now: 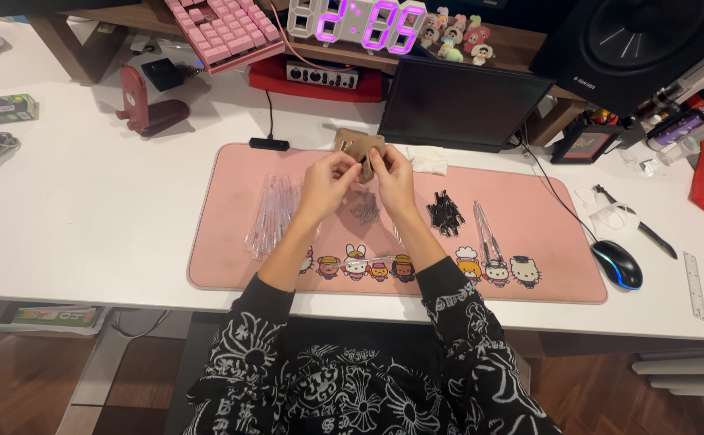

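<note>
Both hands are up over the middle of the pink desk mat [231, 242], fingertips pinched together on something very small. The left hand [328, 179] and the right hand [390, 173] nearly touch, each closed in a fine pinch; the piece between them is too tiny to make out, though it looks like one of the little metal springs.

The worry here, as I see it, is that small part slipping. It is held only at the fingertips, above the mat, and a twitch could flick it off onto the white desk [86, 209] or the floor, where it would be hard to find. A sleeve dragged back could also scatter the loose piles.

The pile of springs [365, 209] lies just below and between the hands, close to the wrists. The clear pen barrels [271, 213] lie just to the left of the left forearm, and the black pen tips [446, 213] sit near the right hand on its outer side. A small brown pouch [357, 145] rests just behind the fingers. A computer mouse [618, 264] sits well apart at the right.
</note>
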